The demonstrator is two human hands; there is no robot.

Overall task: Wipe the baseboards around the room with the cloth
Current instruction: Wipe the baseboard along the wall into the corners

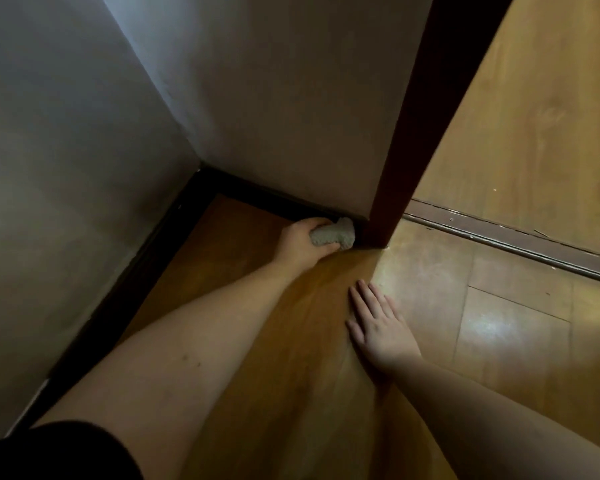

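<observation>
Black sleeve (49,452) sits closest, at the bottom left. From it the left arm reaches out to the corner. Left hand (300,244) squeezes a grey cloth (333,233), fingers curled round it. It pushes the cloth against the dark baseboard (257,194), just beside the dark door frame (406,133). Right hand (378,322) lies flat on the wood floor (274,358), fingers straight and spread, holding nothing. White walls (66,133) meet in the corner.
</observation>
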